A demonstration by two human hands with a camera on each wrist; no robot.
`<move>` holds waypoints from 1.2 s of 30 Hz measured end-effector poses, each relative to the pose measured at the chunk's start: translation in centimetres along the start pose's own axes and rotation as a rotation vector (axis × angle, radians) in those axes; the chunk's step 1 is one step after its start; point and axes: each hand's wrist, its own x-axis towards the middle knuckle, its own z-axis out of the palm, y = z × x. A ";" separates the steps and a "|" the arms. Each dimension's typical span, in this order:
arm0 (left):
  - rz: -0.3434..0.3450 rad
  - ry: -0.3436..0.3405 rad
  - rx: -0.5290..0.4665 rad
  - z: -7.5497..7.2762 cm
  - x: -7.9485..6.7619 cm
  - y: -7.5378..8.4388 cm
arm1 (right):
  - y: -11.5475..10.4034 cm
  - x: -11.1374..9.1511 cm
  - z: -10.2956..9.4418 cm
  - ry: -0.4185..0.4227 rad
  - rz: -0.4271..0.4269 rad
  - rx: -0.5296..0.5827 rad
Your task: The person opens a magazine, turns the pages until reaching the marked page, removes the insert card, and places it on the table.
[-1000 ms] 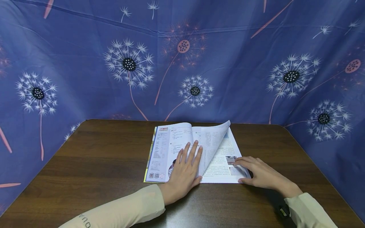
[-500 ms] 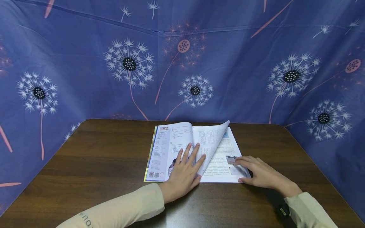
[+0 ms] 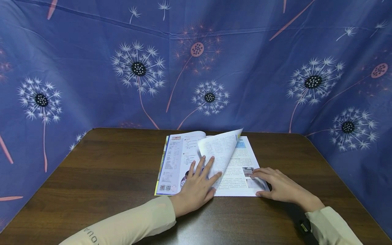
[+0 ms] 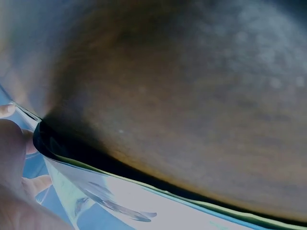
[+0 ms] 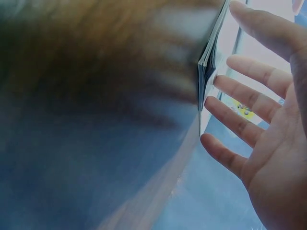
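The book [image 3: 234, 178] lies open on the desk [image 3: 107, 170], in front of me, between my two hands. My left hand [image 3: 196, 192] rests over its near middle, fingers apart, the longer ones reaching onto the base of a raised leaf [image 3: 221, 148]; I cannot tell how hard they press. My right hand [image 3: 280, 186] is at the near right corner, thumb at the edge and fingers spread and gently bent on the page, pinching nothing as far as the right wrist view shows. I judge the book light and floppy, its thin leaves slick and quick to spring or crease, so a single leaf wants a soft hold by its free outer edge, with a flat palm near the spine to steady the rest. Tearing seems likeliest where the leaf bends sharply at the base. The spine runs from near to far, so each page is long that way, while the whole spread is wider left to right. Its headings sit at the far edge, print upright to me. The raised leaf curls over toward the left, its fold slanting from near left to a tip pointing far and right.
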 end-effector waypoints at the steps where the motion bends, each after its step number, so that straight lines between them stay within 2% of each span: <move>1: 0.000 -0.002 0.003 0.0 0.0 0.0 | 0.0 0.0 0.0 -0.002 0.002 0.002; 7: 0.002 -0.005 0.023 0.1 0.0 0.0 | 0.0 0.0 0.0 -0.015 0.013 0.017; 24: 0.033 0.035 -0.022 0.4 -0.5 -0.3 | 0.2 -0.2 0.0 -0.034 0.015 0.029; 36: 0.013 0.001 -0.050 0.4 -0.7 -0.4 | 0.2 -0.2 -0.1 -0.042 0.015 0.031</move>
